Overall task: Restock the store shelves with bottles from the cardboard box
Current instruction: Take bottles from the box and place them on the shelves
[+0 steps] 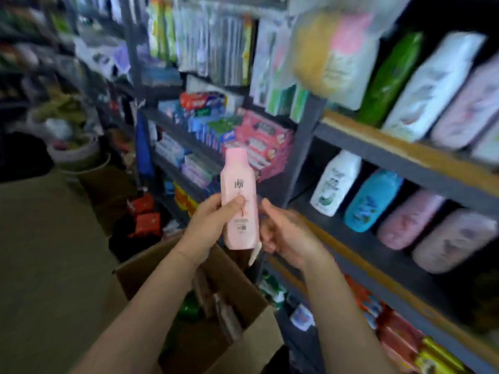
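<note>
Holding a pink bottle [239, 201] upright in front of me, I have its cap end pointing up and its base pointing down toward the cardboard box [237, 330], so its long axis runs nearly vertical, leaning just a little to the left at the top. My left hand [209, 220] grips it around the lower half, thumb across the printed front and fingers wrapped behind. My right hand [283, 233] sits just beside the bottle's right edge, near its base, with fingers curled; I cannot tell whether they touch the bottle, and that hand is blurred. The bottle stands between my two hands, above the open box and in front of the shelves [378, 249]. On the shelf to the right, a white bottle [334, 182], a blue bottle [371, 201] and pale pink ones lean in a row.
</note>
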Demonstrator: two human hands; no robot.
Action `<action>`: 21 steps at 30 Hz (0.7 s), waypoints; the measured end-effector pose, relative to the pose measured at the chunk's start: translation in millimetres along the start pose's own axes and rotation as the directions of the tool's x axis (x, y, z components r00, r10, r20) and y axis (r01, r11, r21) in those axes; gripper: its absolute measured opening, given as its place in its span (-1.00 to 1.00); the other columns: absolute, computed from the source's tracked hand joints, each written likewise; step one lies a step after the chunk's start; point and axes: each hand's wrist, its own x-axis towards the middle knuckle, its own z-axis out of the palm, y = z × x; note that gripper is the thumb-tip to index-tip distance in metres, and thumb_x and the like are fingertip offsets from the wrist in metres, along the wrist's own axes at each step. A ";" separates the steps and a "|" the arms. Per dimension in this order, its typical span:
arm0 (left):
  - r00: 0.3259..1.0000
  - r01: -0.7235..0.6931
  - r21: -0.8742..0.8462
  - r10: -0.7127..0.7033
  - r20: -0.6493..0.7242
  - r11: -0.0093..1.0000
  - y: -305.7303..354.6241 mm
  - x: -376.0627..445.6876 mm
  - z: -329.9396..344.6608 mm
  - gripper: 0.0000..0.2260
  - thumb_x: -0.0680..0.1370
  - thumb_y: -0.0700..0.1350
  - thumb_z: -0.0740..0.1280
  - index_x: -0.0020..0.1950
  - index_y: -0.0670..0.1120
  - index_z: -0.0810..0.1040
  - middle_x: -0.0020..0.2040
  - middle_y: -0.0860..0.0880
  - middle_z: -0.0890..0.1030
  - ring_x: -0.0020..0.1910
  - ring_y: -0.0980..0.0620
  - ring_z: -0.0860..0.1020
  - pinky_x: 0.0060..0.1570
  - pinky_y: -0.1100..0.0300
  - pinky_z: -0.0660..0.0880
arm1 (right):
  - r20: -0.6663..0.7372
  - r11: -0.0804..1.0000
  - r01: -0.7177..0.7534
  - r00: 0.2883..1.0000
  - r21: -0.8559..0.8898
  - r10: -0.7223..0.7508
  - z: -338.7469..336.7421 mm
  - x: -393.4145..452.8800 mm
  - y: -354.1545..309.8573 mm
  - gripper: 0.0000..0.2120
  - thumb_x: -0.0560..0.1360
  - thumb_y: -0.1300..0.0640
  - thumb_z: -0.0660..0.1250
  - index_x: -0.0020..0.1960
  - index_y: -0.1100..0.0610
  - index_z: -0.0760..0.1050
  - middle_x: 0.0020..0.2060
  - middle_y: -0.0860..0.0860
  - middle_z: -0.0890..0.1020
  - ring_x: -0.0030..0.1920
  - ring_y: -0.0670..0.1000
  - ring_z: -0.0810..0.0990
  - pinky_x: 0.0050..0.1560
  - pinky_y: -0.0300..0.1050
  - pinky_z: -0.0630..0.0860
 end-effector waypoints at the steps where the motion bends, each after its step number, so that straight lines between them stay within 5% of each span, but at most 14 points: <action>1: 0.999 -0.035 -0.005 0.035 0.027 0.999 16.1 -1.5 17.4 -0.87 0.40 0.03 0.53 -0.09 0.04 0.73 -0.09 -0.01 0.74 -0.08 0.01 0.68 -0.01 0.04 0.57 | -0.034 0.994 0.079 0.996 -0.071 -0.081 -4.7 -15.3 -18.2 -0.70 0.61 -0.01 0.26 0.03 0.23 0.59 -0.52 0.06 0.44 -0.57 -0.07 0.29 -0.54 -0.23 0.21; 9: 0.904 -0.277 -0.025 0.269 0.333 0.961 106.8 -14.2 145.6 -0.68 0.43 -0.04 0.42 0.18 0.00 0.61 0.05 0.04 0.73 0.03 0.08 0.68 -0.07 0.24 0.59 | -0.184 0.805 0.437 0.823 -0.400 -0.538 -58.5 -117.1 -131.1 -0.82 0.48 0.23 0.45 0.06 0.12 0.56 -0.18 0.04 0.62 -0.45 -0.09 0.47 -0.49 -0.25 0.36; 15: 0.769 -0.498 0.032 0.425 0.477 0.866 131.3 -3.9 217.6 -0.66 0.53 -0.17 0.46 0.30 -0.06 0.56 0.16 0.03 0.67 0.16 0.13 0.62 0.08 0.26 0.55 | -0.269 0.600 0.516 0.578 -0.612 -0.771 -109.7 -158.0 -166.3 -0.66 0.44 0.18 0.49 0.14 -0.09 0.53 0.00 -0.07 0.67 -0.08 0.10 0.66 -0.10 0.03 0.65; 18: 0.759 -0.599 0.194 0.473 0.447 0.777 129.6 18.3 248.0 -0.64 0.57 -0.07 0.42 0.36 -0.01 0.53 0.29 0.07 0.58 0.28 0.15 0.52 0.26 0.22 0.44 | -0.322 0.528 0.496 0.443 -0.690 -0.837 -131.7 -170.3 -180.2 -0.62 0.46 0.22 0.47 0.05 -0.22 0.46 -0.05 -0.12 0.64 -0.11 0.01 0.63 -0.08 -0.12 0.61; 21: 0.756 -0.648 0.440 0.454 0.472 0.622 118.2 46.0 265.6 -0.65 0.60 -0.05 0.38 0.38 -0.01 0.53 0.37 0.05 0.50 0.35 0.12 0.43 0.36 0.21 0.33 | -0.366 0.524 0.382 0.414 -0.761 -0.833 -158.6 -168.0 -191.4 -0.67 0.47 0.22 0.46 0.09 -0.12 0.47 -0.11 -0.20 0.60 -0.22 -0.19 0.55 -0.19 -0.36 0.49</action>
